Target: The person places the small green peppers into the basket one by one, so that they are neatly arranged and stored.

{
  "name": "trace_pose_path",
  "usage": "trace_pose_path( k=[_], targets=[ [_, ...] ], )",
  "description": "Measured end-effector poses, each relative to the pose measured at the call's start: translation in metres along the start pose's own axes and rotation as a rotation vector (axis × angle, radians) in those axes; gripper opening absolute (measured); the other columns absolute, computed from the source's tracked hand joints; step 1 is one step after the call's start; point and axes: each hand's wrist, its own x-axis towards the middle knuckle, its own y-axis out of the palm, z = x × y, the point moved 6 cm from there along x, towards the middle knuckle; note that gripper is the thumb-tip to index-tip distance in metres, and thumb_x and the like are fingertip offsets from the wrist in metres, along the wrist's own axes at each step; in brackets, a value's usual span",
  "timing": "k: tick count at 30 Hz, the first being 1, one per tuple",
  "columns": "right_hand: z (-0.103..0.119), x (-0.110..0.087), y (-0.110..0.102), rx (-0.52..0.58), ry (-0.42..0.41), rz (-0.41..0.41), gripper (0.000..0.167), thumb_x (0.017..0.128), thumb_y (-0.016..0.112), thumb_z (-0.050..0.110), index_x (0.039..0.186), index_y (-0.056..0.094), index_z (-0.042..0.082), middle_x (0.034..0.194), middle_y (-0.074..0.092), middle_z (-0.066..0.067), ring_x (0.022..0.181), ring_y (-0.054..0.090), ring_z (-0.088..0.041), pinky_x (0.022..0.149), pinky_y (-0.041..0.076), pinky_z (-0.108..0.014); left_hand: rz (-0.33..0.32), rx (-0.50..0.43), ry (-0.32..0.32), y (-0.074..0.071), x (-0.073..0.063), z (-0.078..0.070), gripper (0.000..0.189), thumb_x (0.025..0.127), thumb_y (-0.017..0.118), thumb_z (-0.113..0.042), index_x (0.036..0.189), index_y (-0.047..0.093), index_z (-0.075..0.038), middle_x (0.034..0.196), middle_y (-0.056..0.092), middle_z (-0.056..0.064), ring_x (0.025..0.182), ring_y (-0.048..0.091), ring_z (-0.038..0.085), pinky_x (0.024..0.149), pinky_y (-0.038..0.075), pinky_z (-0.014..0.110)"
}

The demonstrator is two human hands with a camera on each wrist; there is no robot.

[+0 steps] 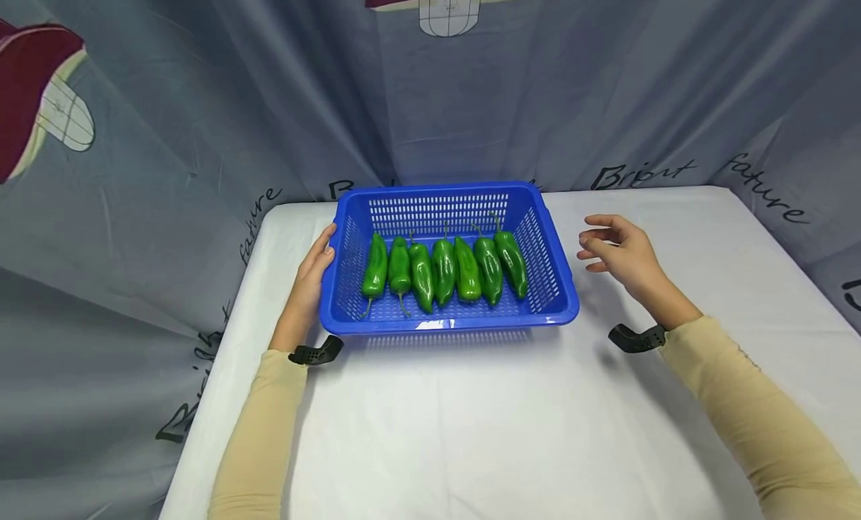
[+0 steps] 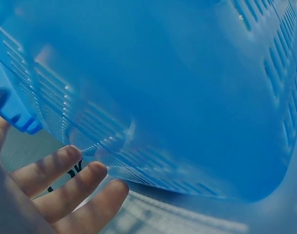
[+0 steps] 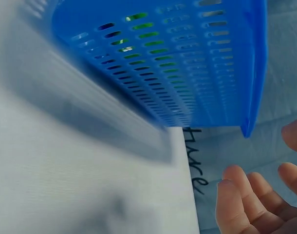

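A blue slotted plastic basket (image 1: pixel 447 326) stands on the white-covered table. Several green peppers (image 1: pixel 466 269) lie side by side in it, some with stems toward the back, others toward the front. My left hand (image 1: pixel 311 275) is at the basket's left side, fingertips by the rim. The left wrist view has three nearly straight fingers (image 2: pixel 90 204) beside the slotted wall; another digit at the rim is partly cut off. To the right of the basket, my right hand (image 1: pixel 622 252) is apart from it, fingers loosely bent, holding nothing.
The white tablecloth (image 1: pixel 464 423) spreads in front of the basket and to its right. Behind the table hangs a grey-blue curtain (image 1: pixel 303 79) with printed lettering and dark red shapes. Black wrist mounts (image 1: pixel 635 338) sit at both sleeve cuffs.
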Motion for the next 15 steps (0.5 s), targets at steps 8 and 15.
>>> trace_pose_path(
  k=[8,15],
  targets=[
    [-0.016,-0.004,0.002,0.06,0.02,0.012,0.052,0.104,0.057,0.024,0.146,0.042,-0.003,0.105,0.06,0.011,0.079,0.069,0.006,0.068,0.061,-0.02,0.007,-0.014,-0.003,-0.003,0.002,0.002,0.054,0.111,0.03,-0.031,0.164,0.022,-0.029,0.172,0.019,-0.002,0.159,0.02,0.024,0.129,0.019,0.051],
    [-0.023,-0.006,0.003,0.064,0.025,0.051,0.052,0.104,0.057,0.022,0.145,0.041,-0.004,0.105,0.059,0.011,0.08,0.069,0.005,0.069,0.061,-0.021,-0.005,0.01,-0.006,-0.004,0.005,0.002,0.054,0.111,0.03,-0.032,0.164,0.021,-0.03,0.173,0.017,-0.004,0.16,0.018,0.023,0.129,0.018,0.051]
  ],
)
